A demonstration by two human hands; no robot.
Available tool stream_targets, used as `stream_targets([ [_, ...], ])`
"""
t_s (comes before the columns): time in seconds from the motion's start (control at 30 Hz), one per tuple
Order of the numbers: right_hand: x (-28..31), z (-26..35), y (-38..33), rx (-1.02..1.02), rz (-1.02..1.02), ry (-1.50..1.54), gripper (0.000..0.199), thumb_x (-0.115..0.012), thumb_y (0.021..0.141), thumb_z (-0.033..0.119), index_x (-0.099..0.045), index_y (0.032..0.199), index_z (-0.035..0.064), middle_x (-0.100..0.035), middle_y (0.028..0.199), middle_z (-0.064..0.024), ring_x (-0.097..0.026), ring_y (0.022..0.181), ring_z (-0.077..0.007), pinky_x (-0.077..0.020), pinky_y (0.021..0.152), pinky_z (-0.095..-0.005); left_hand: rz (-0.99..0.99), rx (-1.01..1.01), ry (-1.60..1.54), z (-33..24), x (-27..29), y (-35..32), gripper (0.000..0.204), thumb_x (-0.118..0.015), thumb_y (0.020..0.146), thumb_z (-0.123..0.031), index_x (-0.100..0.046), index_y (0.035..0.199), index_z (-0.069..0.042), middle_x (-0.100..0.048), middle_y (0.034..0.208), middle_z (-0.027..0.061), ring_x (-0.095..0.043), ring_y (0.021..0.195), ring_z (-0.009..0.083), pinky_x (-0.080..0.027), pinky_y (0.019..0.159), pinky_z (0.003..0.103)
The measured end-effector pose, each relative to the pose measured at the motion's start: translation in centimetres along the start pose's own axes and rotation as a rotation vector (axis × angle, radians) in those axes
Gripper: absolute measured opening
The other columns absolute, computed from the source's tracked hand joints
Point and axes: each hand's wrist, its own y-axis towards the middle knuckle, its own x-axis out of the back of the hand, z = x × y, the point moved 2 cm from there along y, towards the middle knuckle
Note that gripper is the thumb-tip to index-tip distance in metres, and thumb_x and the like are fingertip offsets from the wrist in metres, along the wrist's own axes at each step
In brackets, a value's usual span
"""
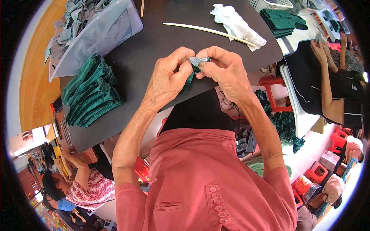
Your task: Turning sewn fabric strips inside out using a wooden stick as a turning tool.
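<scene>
Between my two hands, just over the near edge of the dark table, is a small piece of fabric, grey on top with dark green hanging below. My left hand pinches its left side between thumb and bent fingers. On the other side my right hand grips it with thumb and forefinger. What exactly the fabric piece is made into, my fingers hide. A stack of folded dark green cloths lies on the table to the left of my left hand.
A clear plastic bin heaped with grey-green cloth stands back left. Beyond my hands lie a pale thin stick and a crumpled white cloth. Folded green cloths sit at the right. People work on both sides; a red stool stands right.
</scene>
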Motion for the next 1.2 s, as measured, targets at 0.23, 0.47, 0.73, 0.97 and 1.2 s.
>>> stream_targets([
  [0.23, -0.4, 0.3, -0.1, 0.032, -0.059, 0.015, 0.017, -0.061, 0.081, 0.003, -0.061, 0.098, -0.0008, -0.064, 0.082, -0.0054, -0.058, 0.064, -0.0077, -0.0477, 0.058, -0.0201, 0.034, -0.004, 0.053, -0.3, 0.5, 0.1, 0.013, -0.046, 0.085, -0.006, -0.055, 0.092, -0.001, -0.044, 0.061, 0.0034, -0.04, 0.056, 0.0089, -0.035, 0.051, 0.027],
  [0.47, -0.6, 0.1, -0.2, -0.058, 0.022, 0.309, 0.017, -0.061, 0.083, 0.003, -0.059, 0.1, 0.0028, -0.059, 0.074, -0.0011, -0.046, 0.054, -0.0042, -0.0409, 0.05, -0.0211, -0.001, -0.178, 0.142, -1.1, 0.9, 0.0, 0.012, -0.048, 0.086, -0.002, -0.055, 0.095, -0.001, -0.048, 0.064, 0.0087, -0.047, 0.057, 0.014, -0.04, 0.054, 0.03],
  [0.73, -0.5, -0.6, 0.4, -0.146, 0.13, 0.699, 0.014, -0.059, 0.088, 0.006, -0.058, 0.102, 0.005, -0.055, 0.077, 0.0024, -0.044, 0.057, -0.0032, -0.0398, 0.055, -0.0222, -0.322, -0.472, 0.358, -0.9, 0.9, 0.0, 0.026, -0.061, 0.07, 0.008, -0.059, 0.094, -0.002, -0.05, 0.078, 0.0083, -0.054, 0.074, 0.0229, -0.043, 0.064, 0.032],
  [0.97, -0.6, -0.9, 0.6, -0.158, 0.125, 0.719, 0.014, -0.057, 0.088, 0.005, -0.058, 0.102, 0.0049, -0.055, 0.079, 0.0021, -0.045, 0.059, -0.0035, -0.0388, 0.055, -0.0214, -0.196, -0.661, 0.524, -1.0, 1.3, 0.3, 0.029, -0.062, 0.067, 0.008, -0.06, 0.095, -0.001, -0.056, 0.078, 0.01, -0.055, 0.082, 0.025, -0.042, 0.074, 0.036],
  [1.2, -0.9, -0.7, 0.5, -0.162, 0.092, 0.683, 0.013, -0.057, 0.088, 0.005, -0.058, 0.101, 0.0056, -0.053, 0.078, 0.003, -0.043, 0.059, -0.0023, -0.0348, 0.053, -0.0193, -0.083, -0.459, 0.287, -1.2, 2.2, 0.1, 0.027, -0.059, 0.075, 0.006, -0.058, 0.1, -0.002, -0.06, 0.082, 0.0116, -0.058, 0.078, 0.0274, -0.046, 0.069, 0.035],
])
